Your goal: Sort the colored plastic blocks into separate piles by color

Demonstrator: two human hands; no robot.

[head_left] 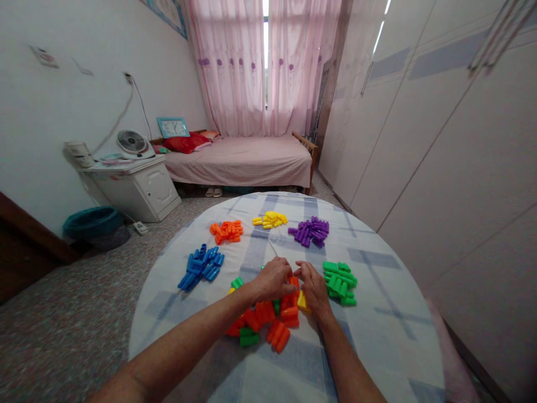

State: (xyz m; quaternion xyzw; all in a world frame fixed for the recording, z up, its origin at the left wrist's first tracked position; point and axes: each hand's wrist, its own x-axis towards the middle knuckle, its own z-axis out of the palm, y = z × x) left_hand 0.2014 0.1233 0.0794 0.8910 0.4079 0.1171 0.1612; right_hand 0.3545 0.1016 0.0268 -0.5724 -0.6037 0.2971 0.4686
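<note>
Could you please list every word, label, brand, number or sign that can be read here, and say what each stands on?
None can be read.
Blue-framed panel: marks too small and blurred to read.
Wall plate: a reddish mark, too blurred to read.
Plastic pieces: no lettering can be made out.

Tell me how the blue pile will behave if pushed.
The blue pile would probably spread apart, since its pieces lie loosely heaped. Their glossy surfaces suggest stiff, rather slippery plastic. The round open end at the top hints at hollow pieces, so likely light.
</note>
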